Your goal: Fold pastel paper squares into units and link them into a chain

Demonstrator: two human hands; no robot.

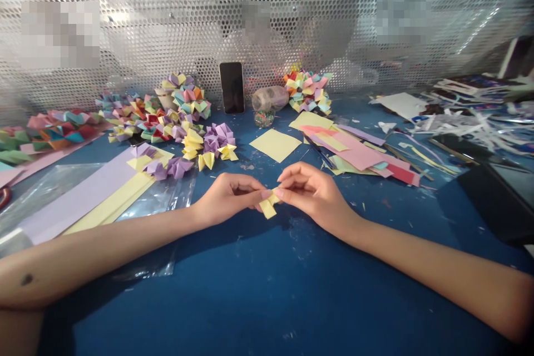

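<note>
Between my two hands is a small folded piece of yellow paper, held just above the blue table. My left hand pinches its left side between thumb and fingers. From the other side my right hand grips it the same way, thumb tip close to the left thumb. Part of the paper is hidden by the fingers. Beyond the hands lies a flat square of yellow paper. To the left sit folded purple paper pieces and folded yellow ones.
A phone stands upright against the perforated metal panel. Beside it are a lying jar and a multicolored paper ball. Long purple strips lie left on clear plastic. Pink sheets and white scraps lie right.
</note>
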